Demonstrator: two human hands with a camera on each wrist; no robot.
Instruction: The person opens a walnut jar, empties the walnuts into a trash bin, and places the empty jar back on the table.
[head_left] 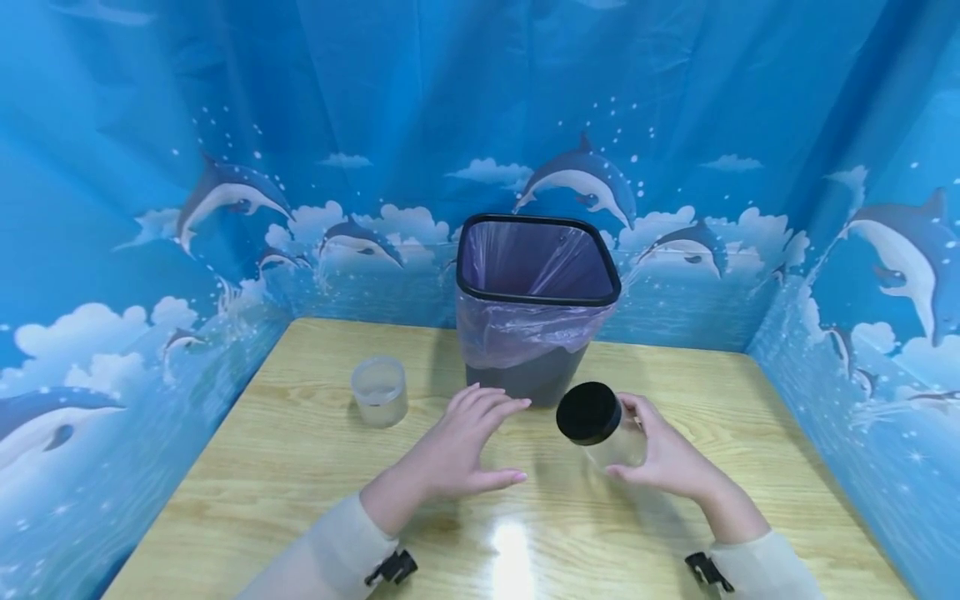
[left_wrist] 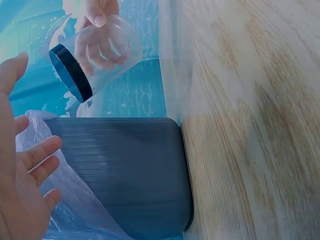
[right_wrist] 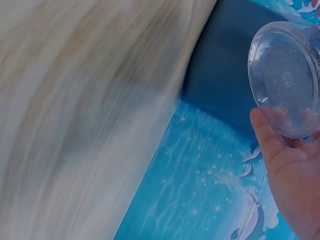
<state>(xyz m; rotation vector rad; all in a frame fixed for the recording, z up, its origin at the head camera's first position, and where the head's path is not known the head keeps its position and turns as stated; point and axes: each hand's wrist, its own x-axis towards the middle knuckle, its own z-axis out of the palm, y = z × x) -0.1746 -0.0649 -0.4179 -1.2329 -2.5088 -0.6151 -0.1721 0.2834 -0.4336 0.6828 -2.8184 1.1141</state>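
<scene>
My right hand (head_left: pixel 663 454) grips a clear plastic jar (head_left: pixel 622 446) with a black lid (head_left: pixel 589 413), lifted off the table and tilted with its lid toward the left. In the right wrist view the jar's round base (right_wrist: pixel 285 80) faces the camera, the thumb along its edge. To the left of the jar, my left hand (head_left: pixel 468 446) is held with fingers extended and thumb apart, holding nothing. The left wrist view shows those spread fingers (left_wrist: pixel 42 152) short of the black lid, a gap between them.
A dark bin (head_left: pixel 525 379) with a purple liner bag (head_left: pixel 525 329) stands behind both hands. A frosted, clear cup-like container (head_left: pixel 380 393) sits on the wooden table (head_left: pixel 300 467) at left. Blue dolphin-print curtains (head_left: pixel 420 108) enclose the table's back and sides.
</scene>
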